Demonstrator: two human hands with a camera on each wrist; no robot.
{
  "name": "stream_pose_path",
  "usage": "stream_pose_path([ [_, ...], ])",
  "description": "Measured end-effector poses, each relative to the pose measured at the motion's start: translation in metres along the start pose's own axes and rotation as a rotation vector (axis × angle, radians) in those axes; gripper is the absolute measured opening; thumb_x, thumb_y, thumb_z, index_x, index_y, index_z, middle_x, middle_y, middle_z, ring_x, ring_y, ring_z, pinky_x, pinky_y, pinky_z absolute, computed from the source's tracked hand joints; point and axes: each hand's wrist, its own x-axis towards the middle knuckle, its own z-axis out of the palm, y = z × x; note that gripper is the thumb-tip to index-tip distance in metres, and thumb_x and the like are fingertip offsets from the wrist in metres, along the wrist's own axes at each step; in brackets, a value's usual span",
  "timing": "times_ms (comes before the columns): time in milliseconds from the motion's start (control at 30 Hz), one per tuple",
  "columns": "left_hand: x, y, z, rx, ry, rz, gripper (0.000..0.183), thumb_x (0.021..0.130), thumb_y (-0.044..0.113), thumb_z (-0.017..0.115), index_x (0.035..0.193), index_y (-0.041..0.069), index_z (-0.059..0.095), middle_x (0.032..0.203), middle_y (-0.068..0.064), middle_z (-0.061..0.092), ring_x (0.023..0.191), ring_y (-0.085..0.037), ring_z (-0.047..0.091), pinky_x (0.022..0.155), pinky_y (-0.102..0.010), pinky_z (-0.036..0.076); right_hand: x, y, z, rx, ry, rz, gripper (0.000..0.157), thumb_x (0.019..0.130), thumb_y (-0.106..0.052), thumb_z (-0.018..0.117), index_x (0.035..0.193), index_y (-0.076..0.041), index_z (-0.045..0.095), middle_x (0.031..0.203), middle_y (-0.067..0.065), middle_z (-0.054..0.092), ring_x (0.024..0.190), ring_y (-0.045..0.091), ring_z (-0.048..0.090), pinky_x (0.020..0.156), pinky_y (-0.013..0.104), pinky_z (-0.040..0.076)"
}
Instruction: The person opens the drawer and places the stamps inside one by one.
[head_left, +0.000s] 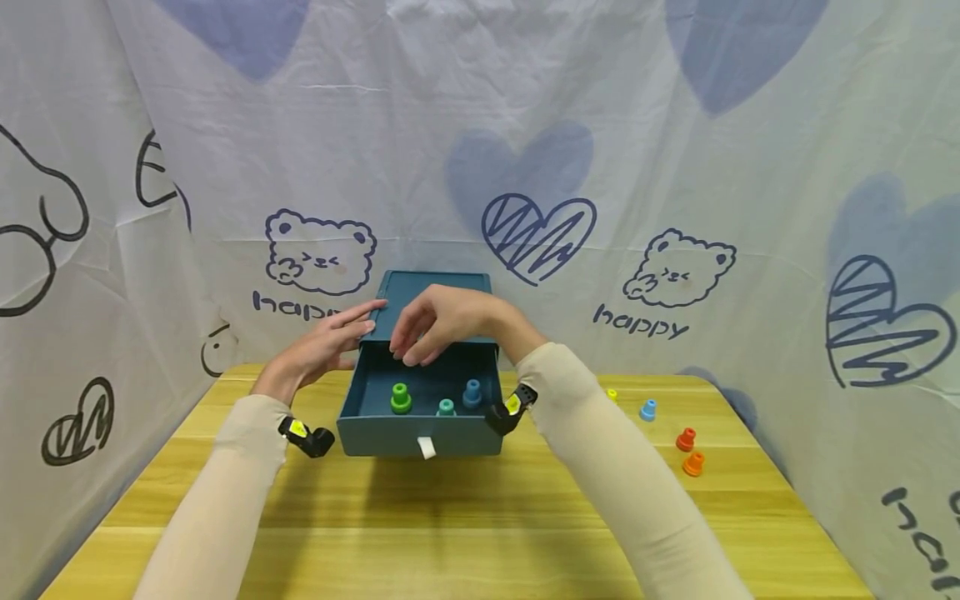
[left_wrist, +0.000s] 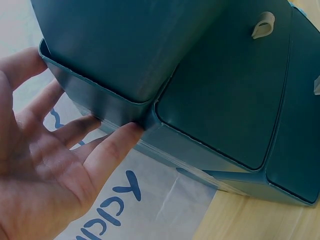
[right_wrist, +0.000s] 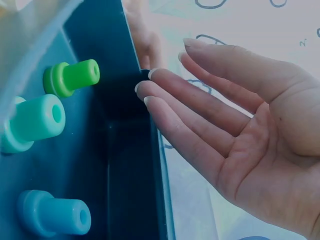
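The scene is carried by a wooden table [head_left: 420,542], its top marked with yellowish grain. Left of centre, toward the far side, a dark teal drawer unit [head_left: 408,290] is set on it. Along the right, from far to near, a yellow peg [head_left: 612,394], partly hidden, a light-blue peg [head_left: 648,409], a red peg [head_left: 686,439] and an orange peg [head_left: 693,463] are spread

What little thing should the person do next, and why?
I'd probably move the right grip toward the light blue peg on the table: that grip looks empty, the drawer is open with three pegs inside, and the light blue one sits outside.
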Motion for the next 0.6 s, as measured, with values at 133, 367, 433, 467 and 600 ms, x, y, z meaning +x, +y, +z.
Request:
stream_pose_path([
  [133,0.0,0.0,0.0,0.012,-0.003,0.003,0.064,0.108,0.04,0.05,0.165,0.025,0.023,0.176,-0.008,0.004,0.159,-0.048,0.009,0.119,-0.074,0.026,-0.01,0.0,0.0,-0.002,0.008,-0.035,0.029,0.093,-0.005,0.075,0.121,0.003,0.071,0.121,0.019,0.073,0.104,0.02,0.073,0.09,0.035,0.064],
  [367,0.0,-0.001,0.001,0.004,-0.005,0.01,0.065,0.108,0.04,0.05,0.165,0.024,0.024,0.176,-0.008,0.004,0.16,-0.048,0.009,0.119,-0.074,0.026,-0.028,0.004,0.0,-0.029,0.034,-0.112,0.032,0.094,-0.007,0.075,0.123,0.003,0.07,0.122,0.022,0.073,0.102,0.021,0.074,0.091,0.034,0.063],
  [433,0.0,-0.001,0.001,0.004,-0.006,0.012,0.065,0.108,0.04,0.05,0.165,0.024,0.024,0.176,-0.008,0.004,0.16,-0.048,0.009,0.119,-0.073,0.026,-0.033,0.004,0.001,-0.027,0.048,-0.127,0.032,0.094,-0.007,0.075,0.123,0.003,0.07,0.122,0.023,0.072,0.102,0.021,0.075,0.091,0.034,0.063],
  [467,0.0,-0.001,0.001,0.004,-0.005,0.013,0.065,0.108,0.04,0.05,0.165,0.024,0.024,0.176,-0.008,0.004,0.16,-0.048,0.009,0.119,-0.073,0.026,-0.036,0.005,0.001,-0.02,0.054,-0.132,0.032,0.093,-0.007,0.075,0.123,0.003,0.07,0.122,0.024,0.072,0.101,0.021,0.075,0.092,0.034,0.063],
  [600,0.0,-0.001,0.0,-0.001,-0.01,0.02,0.066,0.108,0.04,0.05,0.165,0.024,0.023,0.176,-0.009,0.006,0.16,-0.047,0.01,0.119,-0.073,0.026,-0.047,0.005,0.005,0.001,0.073,-0.153,0.033,0.093,-0.005,0.075,0.124,0.004,0.069,0.122,0.025,0.072,0.1,0.02,0.075,0.092,0.035,0.063],
])
